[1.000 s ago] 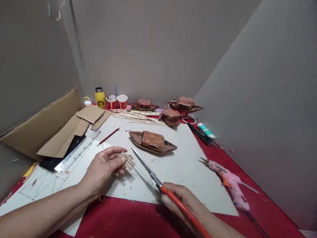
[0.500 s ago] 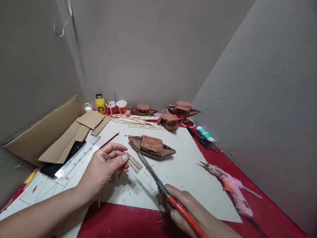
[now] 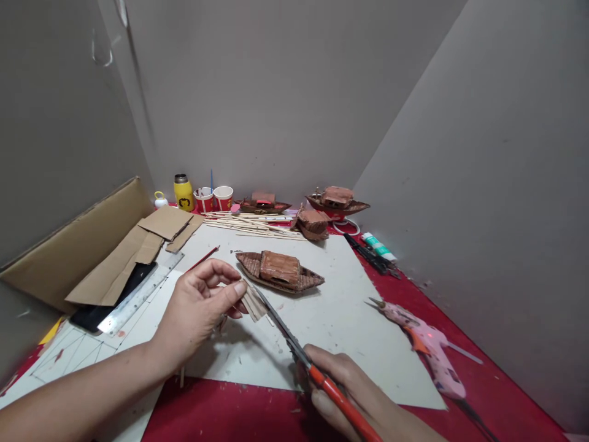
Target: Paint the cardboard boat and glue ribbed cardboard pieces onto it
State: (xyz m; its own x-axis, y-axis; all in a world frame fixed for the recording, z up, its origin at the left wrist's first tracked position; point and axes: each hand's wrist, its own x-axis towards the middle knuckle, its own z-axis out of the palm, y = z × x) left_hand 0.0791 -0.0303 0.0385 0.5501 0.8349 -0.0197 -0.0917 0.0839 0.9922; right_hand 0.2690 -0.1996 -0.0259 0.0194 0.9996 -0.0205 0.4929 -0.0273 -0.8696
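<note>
Between thumb and fingers, my left hand (image 3: pixel 205 304) pinches a small piece of ridged tan cardboard (image 3: pixel 253 302). My right hand (image 3: pixel 343 387) is wrapped round the red handles of long-bladed scissors (image 3: pixel 288 334). The blades point up and left, their tips beside the cardboard's right edge; whether they touch it I cannot tell. Just beyond the blades, a brown model boat (image 3: pixel 280 270) with a rounded cabin roof rests on the white paper (image 3: pixel 359 331).
A pink glue gun (image 3: pixel 426 344) lies at the right. Behind are more model boats (image 3: pixel 338 199), thin sticks (image 3: pixel 248 225), paper cups (image 3: pixel 223 198) and a yellow bottle (image 3: pixel 183 193). Cardboard sheets (image 3: pixel 110 258), a ruler (image 3: pixel 140 294) and a pencil (image 3: pixel 202 258) are at the left.
The cardboard in my left hand and the scissor blades have come closer together. My left hand has shifted slightly right, and the whole view has moved a little.
</note>
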